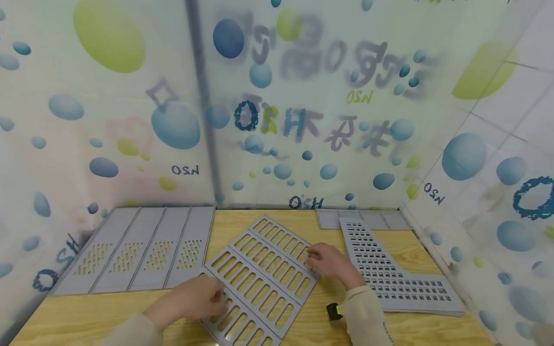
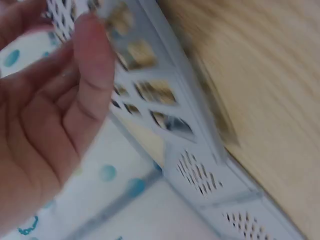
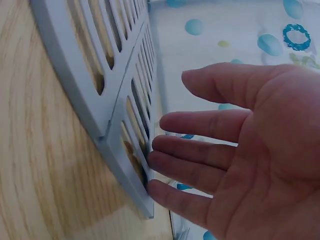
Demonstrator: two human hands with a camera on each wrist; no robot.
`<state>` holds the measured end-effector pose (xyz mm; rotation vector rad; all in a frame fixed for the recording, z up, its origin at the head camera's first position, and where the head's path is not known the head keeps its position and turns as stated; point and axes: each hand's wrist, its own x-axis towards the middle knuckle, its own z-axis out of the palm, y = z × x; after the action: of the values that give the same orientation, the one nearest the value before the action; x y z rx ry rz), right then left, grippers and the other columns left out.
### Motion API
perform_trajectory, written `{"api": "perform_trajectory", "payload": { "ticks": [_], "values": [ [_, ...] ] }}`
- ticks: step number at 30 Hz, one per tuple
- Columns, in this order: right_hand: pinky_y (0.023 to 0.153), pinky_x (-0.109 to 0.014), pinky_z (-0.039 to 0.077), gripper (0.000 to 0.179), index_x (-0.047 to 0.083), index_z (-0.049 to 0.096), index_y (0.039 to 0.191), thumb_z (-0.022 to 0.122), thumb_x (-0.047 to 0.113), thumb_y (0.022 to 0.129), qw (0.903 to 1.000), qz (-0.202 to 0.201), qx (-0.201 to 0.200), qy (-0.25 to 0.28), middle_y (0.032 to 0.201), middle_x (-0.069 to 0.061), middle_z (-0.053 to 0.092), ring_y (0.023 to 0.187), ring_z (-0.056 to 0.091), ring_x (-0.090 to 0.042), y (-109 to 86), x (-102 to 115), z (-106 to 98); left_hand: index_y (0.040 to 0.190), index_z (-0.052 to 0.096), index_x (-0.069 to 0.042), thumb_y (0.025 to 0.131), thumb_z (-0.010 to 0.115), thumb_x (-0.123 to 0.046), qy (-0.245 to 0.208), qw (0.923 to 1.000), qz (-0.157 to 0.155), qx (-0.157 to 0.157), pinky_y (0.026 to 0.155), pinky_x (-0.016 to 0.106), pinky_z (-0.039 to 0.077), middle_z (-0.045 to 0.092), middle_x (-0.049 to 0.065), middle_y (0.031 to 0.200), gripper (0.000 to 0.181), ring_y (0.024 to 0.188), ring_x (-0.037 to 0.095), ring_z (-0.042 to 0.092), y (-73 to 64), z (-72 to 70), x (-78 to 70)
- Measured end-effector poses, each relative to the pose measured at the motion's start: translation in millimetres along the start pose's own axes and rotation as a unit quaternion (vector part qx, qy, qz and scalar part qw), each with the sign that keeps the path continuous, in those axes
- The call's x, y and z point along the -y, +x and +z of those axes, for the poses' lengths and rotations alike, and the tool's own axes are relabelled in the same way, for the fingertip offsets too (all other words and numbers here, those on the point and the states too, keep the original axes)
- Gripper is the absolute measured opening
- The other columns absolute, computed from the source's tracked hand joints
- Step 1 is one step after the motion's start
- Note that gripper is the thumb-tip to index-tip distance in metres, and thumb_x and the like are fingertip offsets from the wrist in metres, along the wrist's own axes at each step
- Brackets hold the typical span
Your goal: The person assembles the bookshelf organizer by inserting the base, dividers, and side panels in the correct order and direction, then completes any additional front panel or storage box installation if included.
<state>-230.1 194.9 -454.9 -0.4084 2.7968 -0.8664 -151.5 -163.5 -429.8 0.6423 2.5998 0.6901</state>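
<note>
A grey panel [image 1: 259,269] with rows of long slots lies at an angle on the table, its sections divided by straight fold lines. My left hand [image 1: 195,298] is over its left edge. In the left wrist view, the thumb [image 2: 95,60] overlaps the slotted face and the other fingers reach towards it, partly hidden. At the right corner is my right hand [image 1: 329,259]. The right wrist view shows its fingers [image 3: 190,150] spread and extended, tips right at the slotted surface, thumb apart from it.
A four-part grey panel [image 1: 147,221] with small perforations lies at the left. At the right sits a stack of angled grey sheets [image 1: 415,293] with small slots, and behind it a plain grey strip [image 1: 329,219]. A printed curtain [image 1: 268,144] encloses the wooden table [image 1: 329,331].
</note>
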Motion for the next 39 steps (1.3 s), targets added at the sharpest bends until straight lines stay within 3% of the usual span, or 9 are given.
{"api": "perform_trajectory", "payload": {
  "ticks": [4,7,9,13,21,25,30,35,39],
  "values": [
    [0.097,-0.052,0.054,0.034,-0.001,0.068,0.129,0.064,0.017,0.101,0.9998,0.002,0.007,-0.017,0.131,-0.019,0.066,0.115,0.065,-0.035,-1.7,4.5,-2.4,0.119,0.067,-0.008,0.079,0.089,-0.021,0.107,0.9905,0.062,-0.060,0.080,0.048,0.057,0.061,0.007,0.111,0.048,0.099,0.026,0.061,16.6,-6.4,13.3],
    [0.088,-0.049,0.056,0.031,-0.002,0.070,0.123,0.063,0.016,0.099,0.9988,0.034,0.005,-0.036,0.122,-0.018,0.068,0.103,0.066,-0.032,-4.0,8.3,-5.2,0.136,0.062,-0.010,0.075,0.092,-0.020,0.157,0.9840,0.061,-0.057,0.096,0.072,0.047,0.054,0.016,0.136,0.069,0.125,0.042,0.052,30.1,-10.2,18.0],
    [0.079,-0.044,0.055,0.027,-0.001,0.071,0.117,0.062,0.017,0.098,0.9969,0.062,0.004,-0.048,0.111,-0.015,0.069,0.091,0.064,-0.027,-4.9,10.0,-6.7,0.139,0.062,-0.012,0.071,0.093,-0.020,0.169,0.9836,0.051,-0.035,0.103,0.074,0.040,0.051,0.015,0.144,0.076,0.132,0.043,0.047,37.6,-12.2,17.5],
    [0.073,-0.040,0.052,0.024,0.001,0.071,0.111,0.063,0.019,0.099,0.9944,0.087,-0.001,-0.059,0.103,-0.011,0.068,0.084,0.059,-0.022,-5.1,9.1,-8.3,0.128,0.066,-0.015,0.063,0.097,-0.019,0.201,0.9785,0.043,-0.017,0.109,0.073,0.035,0.049,0.014,0.144,0.072,0.134,0.041,0.045,49.7,-13.9,12.2],
    [0.101,-0.057,0.050,0.036,-0.002,0.066,0.130,0.064,0.019,0.101,0.9991,0.034,-0.012,-0.024,0.137,-0.024,0.061,0.123,0.060,-0.042,-2.3,4.7,-4.1,0.077,0.059,-0.018,0.070,0.093,-0.018,0.228,0.9690,0.076,-0.060,0.106,0.068,0.039,0.048,0.020,0.141,0.035,0.132,0.042,0.046,56.4,-11.6,14.3],
    [0.103,-0.057,0.049,0.033,-0.002,0.068,0.127,0.066,0.017,0.100,0.9995,-0.013,-0.028,0.005,0.138,-0.022,0.060,0.125,0.059,-0.042,1.5,-0.8,3.2,0.074,0.055,-0.022,0.075,0.090,-0.021,0.203,0.9723,0.094,-0.066,0.105,0.066,0.040,0.048,0.019,0.142,0.035,0.132,0.041,0.045,55.2,-10.8,13.5],
    [0.110,-0.060,0.043,0.034,-0.004,0.066,0.128,0.065,0.015,0.100,0.9969,-0.062,-0.028,0.040,0.141,-0.026,0.057,0.132,0.053,-0.046,5.8,-6.5,11.3,0.069,0.056,-0.023,0.063,0.090,-0.012,0.177,0.9795,0.078,-0.055,0.103,0.066,0.040,0.050,0.015,0.136,0.037,0.126,0.038,0.045,53.5,-3.1,15.4],
    [0.108,-0.060,0.045,0.036,-0.004,0.065,0.130,0.065,0.017,0.101,0.9963,-0.068,-0.033,0.041,0.141,-0.027,0.057,0.130,0.055,-0.046,5.6,-6.7,11.7,0.064,0.054,-0.024,0.058,0.090,-0.016,0.159,0.9811,0.084,-0.070,0.103,0.067,0.038,0.051,0.014,0.134,0.038,0.127,0.038,0.043,52.5,9.0,16.7],
    [0.103,-0.058,0.050,0.035,-0.003,0.066,0.130,0.064,0.017,0.102,0.9970,-0.059,-0.023,0.044,0.138,-0.022,0.061,0.123,0.061,-0.042,2.7,-4.8,8.7,0.066,0.054,-0.023,0.061,0.089,-0.015,0.142,0.9853,0.043,-0.084,0.102,0.072,0.038,0.051,0.020,0.133,0.036,0.128,0.045,0.044,50.0,17.8,8.7]
  ]
}}
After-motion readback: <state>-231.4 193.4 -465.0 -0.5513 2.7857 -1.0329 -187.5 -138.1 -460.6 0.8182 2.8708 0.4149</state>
